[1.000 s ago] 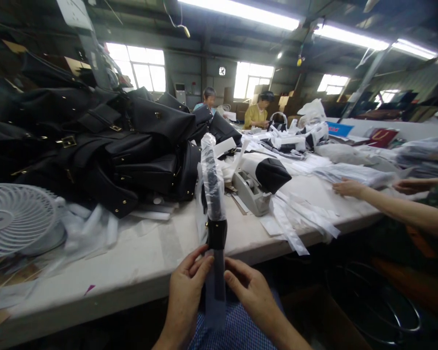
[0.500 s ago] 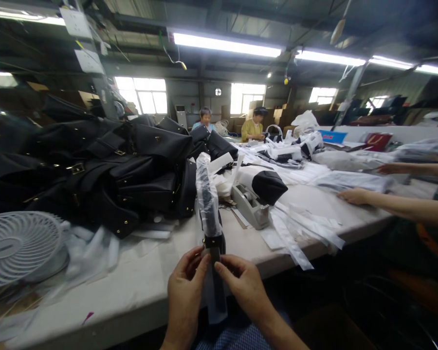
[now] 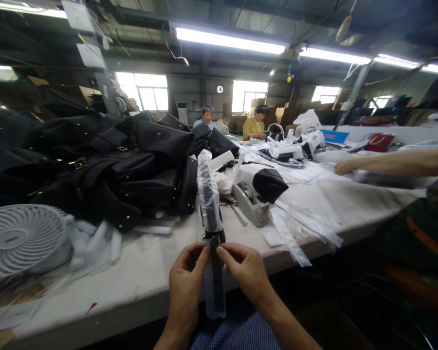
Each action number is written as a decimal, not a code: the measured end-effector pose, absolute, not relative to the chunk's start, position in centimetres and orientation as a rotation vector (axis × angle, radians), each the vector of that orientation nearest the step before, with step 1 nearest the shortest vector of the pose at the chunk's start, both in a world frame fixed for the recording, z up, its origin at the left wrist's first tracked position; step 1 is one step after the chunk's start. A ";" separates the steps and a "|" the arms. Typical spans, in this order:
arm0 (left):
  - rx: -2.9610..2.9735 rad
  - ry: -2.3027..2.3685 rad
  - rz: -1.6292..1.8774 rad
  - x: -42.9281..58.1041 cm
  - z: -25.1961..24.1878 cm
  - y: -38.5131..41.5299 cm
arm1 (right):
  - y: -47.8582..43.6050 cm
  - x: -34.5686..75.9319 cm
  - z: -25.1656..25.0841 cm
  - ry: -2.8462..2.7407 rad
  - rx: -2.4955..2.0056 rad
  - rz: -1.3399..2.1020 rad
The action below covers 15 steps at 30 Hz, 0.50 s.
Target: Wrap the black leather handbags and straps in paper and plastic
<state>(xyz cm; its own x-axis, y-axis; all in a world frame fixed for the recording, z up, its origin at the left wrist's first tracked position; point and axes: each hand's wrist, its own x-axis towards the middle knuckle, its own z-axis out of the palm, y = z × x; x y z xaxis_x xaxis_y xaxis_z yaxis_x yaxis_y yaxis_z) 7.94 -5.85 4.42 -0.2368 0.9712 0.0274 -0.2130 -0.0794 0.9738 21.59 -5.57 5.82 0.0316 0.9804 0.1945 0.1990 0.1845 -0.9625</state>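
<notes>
In front of me a black strap (image 3: 215, 272) hangs over the table's front edge, its lower part in a clear plastic sleeve. My left hand (image 3: 186, 279) pinches its left edge between thumb and fingers. On the opposite edge, my right hand (image 3: 246, 270) is closed in a similar pinch. Just above my fingertips is a small gold-coloured fitting. Beyond it, a section wrapped in crinkled clear plastic (image 3: 209, 194) extends away across the table. A grey tape dispenser (image 3: 253, 206) stands to its right, beside a black piece (image 3: 270, 184) partly covered in white.
Black bags (image 3: 149, 180) with gold hardware are heaped at the left. A white fan (image 3: 18, 240) stands at the front left. White strips (image 3: 292, 233) overhang the table edge (image 3: 131, 311). A co-worker's arm (image 3: 394, 163) reaches in from the right; two people sit across the table.
My fingers have shifted slightly up the strap, nearer the gold fitting, still pinching. On the right, the co-worker's arm has reached farther over the table, and the plastic-covered item there has moved away.
</notes>
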 end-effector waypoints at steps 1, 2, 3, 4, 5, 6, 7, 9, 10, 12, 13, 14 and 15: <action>0.953 1.172 1.523 8.0 4.4 -5.9 | -5.5 21.6 6.0 -1.392 -1.229 0.932; 0.945 1.163 1.525 8.1 4.2 -5.9 | -5.5 21.5 6.1 -1.383 -1.228 0.940; 0.936 1.152 1.526 8.2 4.1 -5.9 | -5.5 21.4 6.1 -1.373 -1.228 0.949; 0.925 1.140 1.523 8.2 3.9 -6.0 | -5.4 21.3 6.2 -1.365 -1.231 0.959; 0.915 1.129 1.519 8.3 3.7 -6.0 | -5.4 21.1 6.2 -1.359 -1.235 0.973; 0.906 1.119 1.514 8.2 3.5 -6.0 | -5.4 21.0 6.2 -1.352 -1.239 0.987; 0.898 1.112 1.511 8.2 3.4 -6.1 | -5.3 20.8 6.2 -1.348 -1.241 1.006; 0.887 1.106 1.512 8.2 3.3 -6.1 | -5.3 20.5 6.2 -1.346 -1.245 1.028; 0.885 1.105 1.515 8.1 3.4 -6.1 | -5.2 20.4 6.2 -1.352 -1.248 1.021; 0.867 1.104 1.530 8.1 3.6 -6.0 | -5.1 20.1 6.2 -1.382 -1.261 0.959; 0.851 1.103 1.539 8.1 3.7 -6.0 | -5.1 19.9 6.2 -1.398 -1.268 0.910; 0.834 1.101 1.546 8.1 3.8 -5.9 | -5.2 19.7 6.2 -1.412 -1.272 0.861; 0.818 1.099 1.549 8.2 3.9 -5.8 | -5.2 19.5 6.1 -1.420 -1.273 0.819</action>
